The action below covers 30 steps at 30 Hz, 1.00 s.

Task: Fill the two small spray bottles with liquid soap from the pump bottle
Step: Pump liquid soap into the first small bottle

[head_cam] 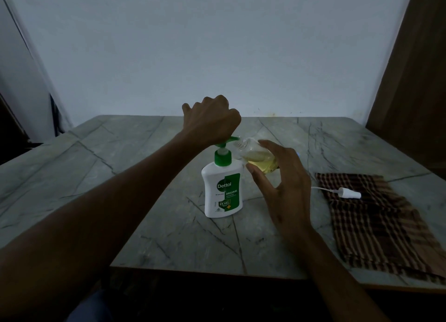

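Here, spray bottle [259,156] between right fingers [270,148].

We have a single view, from a wide-angle camera worn on the person's head. We look forward and down across a table [169,237] toward a pale wall [217,44] that the table's far edge meets. Both forearms reach in from the bottom edge, so we sit close, within arm's reach of the table's middle. Straight lines bend near the corners. No second view shares the scene.
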{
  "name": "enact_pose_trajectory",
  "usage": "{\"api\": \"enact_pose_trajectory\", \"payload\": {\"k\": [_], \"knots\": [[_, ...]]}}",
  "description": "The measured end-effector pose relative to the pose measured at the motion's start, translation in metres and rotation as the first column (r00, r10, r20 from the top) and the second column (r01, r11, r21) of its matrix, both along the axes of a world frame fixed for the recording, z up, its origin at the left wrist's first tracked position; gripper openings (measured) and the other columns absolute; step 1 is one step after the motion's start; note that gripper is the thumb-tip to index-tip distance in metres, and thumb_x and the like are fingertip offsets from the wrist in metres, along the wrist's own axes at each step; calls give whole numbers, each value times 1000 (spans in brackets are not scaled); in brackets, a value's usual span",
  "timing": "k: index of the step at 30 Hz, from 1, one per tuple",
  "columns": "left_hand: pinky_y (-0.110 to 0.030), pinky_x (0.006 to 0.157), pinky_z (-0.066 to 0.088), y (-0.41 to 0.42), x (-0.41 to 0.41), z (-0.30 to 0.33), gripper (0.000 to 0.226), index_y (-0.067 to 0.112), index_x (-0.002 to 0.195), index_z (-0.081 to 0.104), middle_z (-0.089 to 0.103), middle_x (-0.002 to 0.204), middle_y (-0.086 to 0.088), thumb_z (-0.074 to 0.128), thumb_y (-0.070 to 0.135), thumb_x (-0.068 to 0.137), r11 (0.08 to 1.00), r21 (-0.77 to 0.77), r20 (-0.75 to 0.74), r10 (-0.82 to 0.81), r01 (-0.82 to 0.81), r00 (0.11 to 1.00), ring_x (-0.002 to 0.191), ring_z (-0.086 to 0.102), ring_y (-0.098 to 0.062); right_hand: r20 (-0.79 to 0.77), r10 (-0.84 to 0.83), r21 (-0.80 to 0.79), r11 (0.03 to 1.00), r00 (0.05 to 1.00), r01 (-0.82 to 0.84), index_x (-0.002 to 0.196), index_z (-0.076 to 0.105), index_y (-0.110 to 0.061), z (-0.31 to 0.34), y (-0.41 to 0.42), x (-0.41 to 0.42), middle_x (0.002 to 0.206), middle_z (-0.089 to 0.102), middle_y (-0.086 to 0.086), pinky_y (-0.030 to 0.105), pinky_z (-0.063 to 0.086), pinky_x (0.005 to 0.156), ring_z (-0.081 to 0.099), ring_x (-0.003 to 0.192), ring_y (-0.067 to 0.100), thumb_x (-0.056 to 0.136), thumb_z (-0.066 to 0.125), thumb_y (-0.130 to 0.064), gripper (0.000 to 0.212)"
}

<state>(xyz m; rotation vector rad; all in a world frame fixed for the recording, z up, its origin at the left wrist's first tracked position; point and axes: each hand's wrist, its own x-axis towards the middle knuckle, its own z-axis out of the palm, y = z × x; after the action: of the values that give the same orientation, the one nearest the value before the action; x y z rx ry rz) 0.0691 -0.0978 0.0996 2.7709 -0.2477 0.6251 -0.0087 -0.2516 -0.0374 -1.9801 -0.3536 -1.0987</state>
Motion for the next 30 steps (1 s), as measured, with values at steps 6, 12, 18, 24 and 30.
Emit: {"api": "enact_pose_trajectory", "payload": {"k": [6, 12, 18, 24, 30], "knots": [[-50, 83, 29, 1, 1, -6, 22, 16, 67, 38, 49, 78, -2, 27, 34, 72, 997, 72, -29, 13, -10, 1000, 70, 45, -19, 65, -8, -58, 998, 998, 12, 135, 61, -13, 4, -2, 0, 123, 61, 3, 7, 39, 93, 53, 111, 7, 92, 74, -24, 46], [-51, 87, 32, 4, 5, -3, 23, 17, 68, 40, 51, 77, -2, 33, 37, 77, 1000, -1, -27, 1, -1, 1000, 68, 44, -17, 75, 26, -74, 997, 997, -20, 136, 60, -13, 8, -5, 0, 123, 60, -1, 8, 39, 94, 53, 111, 7, 90, 76, -14, 49], [-50, 89, 32, 6, 8, 0, 25, 17, 69, 39, 51, 76, -2, 41, 33, 89, 1000, -20, 3, -11, 11, 1000, 67, 44, -17, 81, 41, -61, 997, 996, -36, 134, 62, -11, 8, -4, -3, 124, 62, -3, 13, 44, 93, 56, 111, 7, 89, 77, -18, 48], [-48, 83, 27, 2, 5, -9, 25, 17, 69, 41, 52, 79, -2, 31, 38, 78, 997, 68, -15, -18, 19, 1000, 71, 47, -20, 57, 35, -60, 998, 998, -31, 133, 62, -16, 6, -5, -4, 122, 57, -14, 15, 45, 93, 53, 108, -1, 89, 77, -21, 47], [-50, 86, 31, 3, 3, -3, 25, 17, 68, 38, 49, 74, -2, 32, 39, 78, 999, 25, 19, -28, 28, 999, 66, 44, -19, 13, 63, -20, 998, 998, -63, 133, 60, -20, 2, -3, -7, 123, 61, -16, 55, 48, 102, 55, 110, -7, 92, 75, -29, 45]]}}
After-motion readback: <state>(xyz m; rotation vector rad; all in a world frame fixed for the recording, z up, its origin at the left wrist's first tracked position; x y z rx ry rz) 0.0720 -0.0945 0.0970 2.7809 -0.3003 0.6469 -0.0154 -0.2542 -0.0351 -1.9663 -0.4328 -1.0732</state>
